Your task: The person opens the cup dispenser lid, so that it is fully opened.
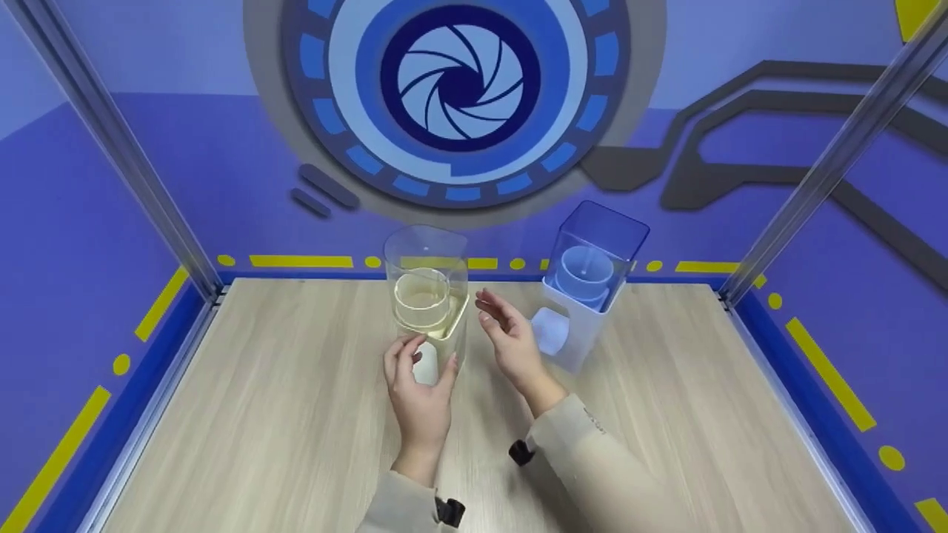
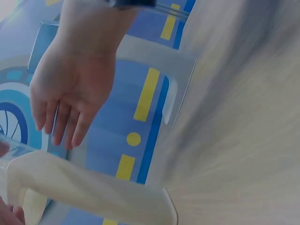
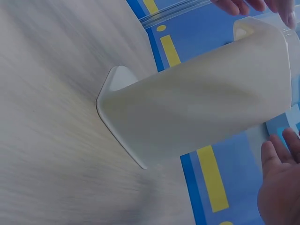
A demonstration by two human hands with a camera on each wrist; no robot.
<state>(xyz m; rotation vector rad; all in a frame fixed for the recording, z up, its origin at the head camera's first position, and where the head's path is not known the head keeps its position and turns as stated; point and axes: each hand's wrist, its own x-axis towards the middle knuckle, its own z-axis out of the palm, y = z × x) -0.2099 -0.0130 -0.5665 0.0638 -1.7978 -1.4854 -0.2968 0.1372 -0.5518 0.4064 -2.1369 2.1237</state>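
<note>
A cream dispenser-like container (image 1: 450, 326) with a clear top (image 1: 426, 248) and a round cup-shaped insert (image 1: 422, 297) stands upright near the table's back edge. My left hand (image 1: 418, 396) is at its front, thumb apart from bent fingers; whether the fingertips touch it I cannot tell. Beside it, my right hand (image 1: 512, 344) is raised with fingers extended, apart from the container's right side. In the left wrist view the right palm (image 2: 72, 89) shows empty. The right wrist view has the container's tall side (image 3: 197, 98) between the left hand's fingers (image 3: 255, 4) and the right hand (image 3: 281, 187).
A similar white container (image 1: 585, 337) with a blue see-through top (image 1: 601, 222) stands just right of my right hand. The wooden table (image 1: 281, 385) runs back to a blue patterned wall (image 1: 222, 178), with metal posts (image 1: 133, 159) at both rear corners.
</note>
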